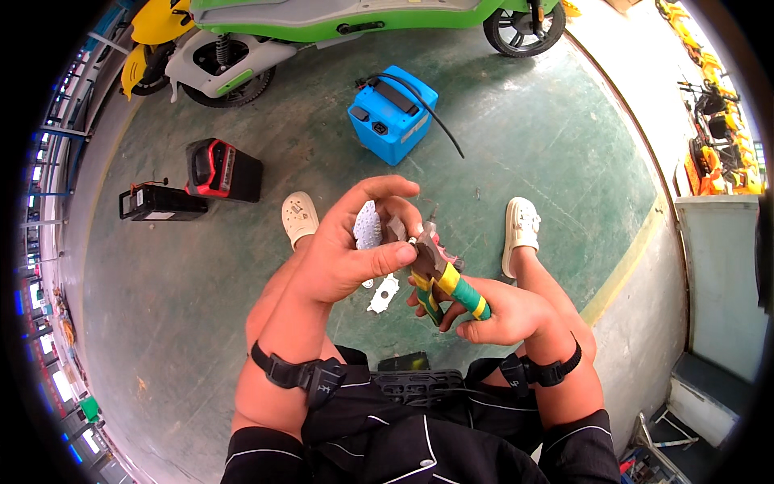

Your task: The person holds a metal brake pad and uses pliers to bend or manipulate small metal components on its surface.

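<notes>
Pliers (447, 278) over the floor (580, 185), inside its edges | stiff, probably hefty; we'd grip sleeved handles (472, 300) | our right hand (508, 310) curls there, our left (334, 254) pinching a dotted plate (368, 226)

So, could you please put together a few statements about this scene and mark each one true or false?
1. The right hand holds pliers with green-and-yellow handles. True.
2. The blue box is left of the black-and-red box. False: the blue box is to the right of the black-and-red box.
3. The left hand holds a pale dotted plate. True.
4. The person wears black boots. False: they wear cream clogs.
</notes>
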{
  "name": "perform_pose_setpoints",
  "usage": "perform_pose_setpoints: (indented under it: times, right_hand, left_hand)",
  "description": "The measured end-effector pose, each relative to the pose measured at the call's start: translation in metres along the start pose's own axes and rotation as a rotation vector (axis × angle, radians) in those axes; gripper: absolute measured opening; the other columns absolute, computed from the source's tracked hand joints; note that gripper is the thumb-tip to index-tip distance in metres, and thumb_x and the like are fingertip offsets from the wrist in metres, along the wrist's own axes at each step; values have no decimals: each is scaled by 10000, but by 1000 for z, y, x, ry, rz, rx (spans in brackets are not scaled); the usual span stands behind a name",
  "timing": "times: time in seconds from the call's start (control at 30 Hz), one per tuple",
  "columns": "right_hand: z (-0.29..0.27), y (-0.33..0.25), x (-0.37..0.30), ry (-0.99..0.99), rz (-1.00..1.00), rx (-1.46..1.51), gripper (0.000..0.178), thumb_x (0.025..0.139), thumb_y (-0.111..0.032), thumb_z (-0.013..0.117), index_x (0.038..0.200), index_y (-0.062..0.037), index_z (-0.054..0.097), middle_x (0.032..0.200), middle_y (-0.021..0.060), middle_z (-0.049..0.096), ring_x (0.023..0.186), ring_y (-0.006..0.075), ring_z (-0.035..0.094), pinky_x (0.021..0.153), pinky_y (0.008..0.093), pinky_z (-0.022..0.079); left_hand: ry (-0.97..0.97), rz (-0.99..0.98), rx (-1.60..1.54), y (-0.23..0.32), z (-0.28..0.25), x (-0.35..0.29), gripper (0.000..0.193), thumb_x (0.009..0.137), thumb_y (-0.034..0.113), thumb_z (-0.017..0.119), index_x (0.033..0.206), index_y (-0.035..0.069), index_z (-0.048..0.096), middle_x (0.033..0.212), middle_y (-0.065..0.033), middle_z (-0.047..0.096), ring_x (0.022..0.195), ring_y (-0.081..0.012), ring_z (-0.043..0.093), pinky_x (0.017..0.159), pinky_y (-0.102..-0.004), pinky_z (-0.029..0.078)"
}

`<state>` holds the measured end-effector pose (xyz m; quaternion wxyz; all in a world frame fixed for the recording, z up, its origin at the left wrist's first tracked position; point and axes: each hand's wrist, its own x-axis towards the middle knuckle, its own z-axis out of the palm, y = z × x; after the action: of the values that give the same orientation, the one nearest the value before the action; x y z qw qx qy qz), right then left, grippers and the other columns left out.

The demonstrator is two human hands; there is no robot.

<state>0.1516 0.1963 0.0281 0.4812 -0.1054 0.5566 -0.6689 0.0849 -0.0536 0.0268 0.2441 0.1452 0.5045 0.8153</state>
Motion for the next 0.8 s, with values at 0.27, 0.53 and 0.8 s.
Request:
perform_pose_setpoints:
  times: [0.27, 0.53, 0.8]
  right_hand:
    - [-2, -5, -6, 21, 66, -74, 645, 797, 17, 558, 1431, -44, 454, 1177, 66, 614, 1002, 146, 574, 875, 307, 488]
    - [5, 6, 8, 278, -201, 298, 681, 806, 11, 574, 1466, -10, 408, 1162, 75, 607, 1070, 169, 577, 893, 341, 490]
    - [14, 0, 16, 536, -428, 133, 622, 926, -97, 687, 1465, -13, 386, 1182, 75, 605, 1081, 148, 576, 937, 311, 470]
  left_hand:
    - [217, 87, -140, 3, -1, 2, 584, 820, 137, 822, 1325, 61, 540, 970, -46, 609, 762, -105, 563, 661, -222, 437]
    - [169, 59, -40, -2, -1, 0, 190, 913, 66, 742, 1077, 62, 645, 1017, -17, 646, 882, -84, 578, 746, -243, 469]
    - [147, 20, -45, -11, 15, 7, 146, 912, 80, 730, 1021, 42, 640, 1027, -64, 643, 881, -122, 599, 771, -268, 492]
